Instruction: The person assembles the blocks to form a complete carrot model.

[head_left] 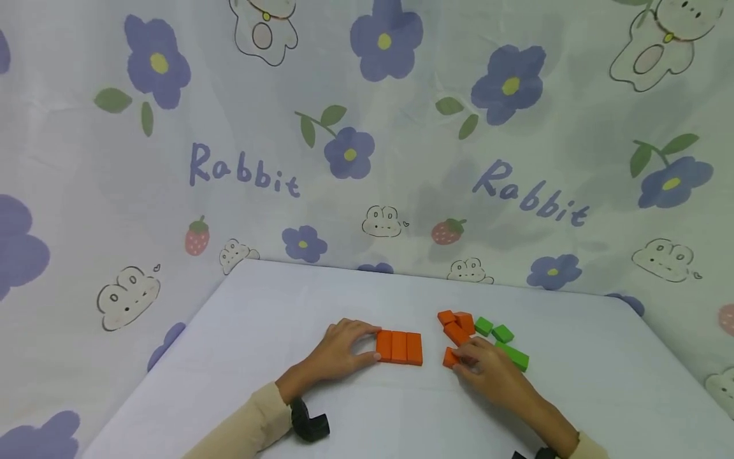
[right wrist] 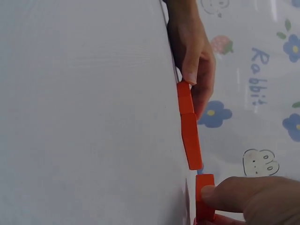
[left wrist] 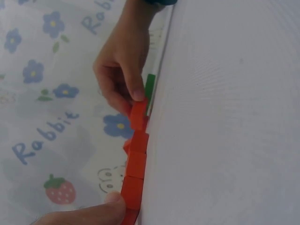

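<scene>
Three orange blocks (head_left: pixel 399 348) lie side by side in a row on the white table. My left hand (head_left: pixel 339 350) is at the row's left end. Its thumb and index finger hold the leftmost orange block (head_left: pixel 383 346) at its near and far ends. To the right of the row, my right hand (head_left: pixel 494 373) pinches another orange block (head_left: pixel 450 358) between thumb and fingers. In the right wrist view, this held orange block (right wrist: pixel 203 183) stands a small gap away from the row. The fingers partly cover it.
Beyond the right hand lies a loose group of orange blocks (head_left: pixel 456 334). Beside them are two small green blocks (head_left: pixel 503 333) and a longer green block (head_left: pixel 513 356), partly behind the hand. A patterned curtain (head_left: pixel 367 178) hangs behind the table (head_left: pixel 258 306).
</scene>
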